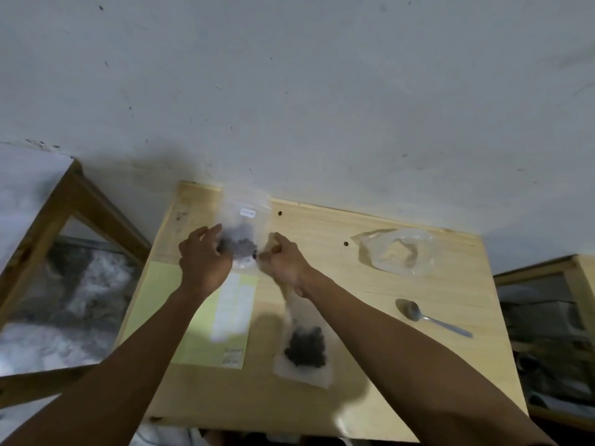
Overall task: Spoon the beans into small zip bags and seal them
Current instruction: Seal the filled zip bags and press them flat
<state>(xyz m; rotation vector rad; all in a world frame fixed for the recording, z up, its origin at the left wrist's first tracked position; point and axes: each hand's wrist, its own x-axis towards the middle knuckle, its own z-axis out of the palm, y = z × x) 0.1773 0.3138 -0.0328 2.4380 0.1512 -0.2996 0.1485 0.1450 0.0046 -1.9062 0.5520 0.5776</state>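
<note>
A clear zip bag [246,220] with a white label and a clump of dark beans stands blurred between my hands at the far side of the wooden table [370,365]. My left hand [201,260] holds its left edge with curled fingers. My right hand [283,263] is closed in a fist round the neck of a second clear bag [304,349]. That bag trails toward me under my wrist, with dark beans gathered at its bottom. A metal spoon [418,315] lies on the table to the right, away from both hands.
A crumpled clear plastic bag [396,252] lies at the far right. A yellow sheet with a pack of small bags [206,320] lies under my left forearm. Two loose beans [346,244] sit on the table. Wooden frames stand on both sides; a wall is behind.
</note>
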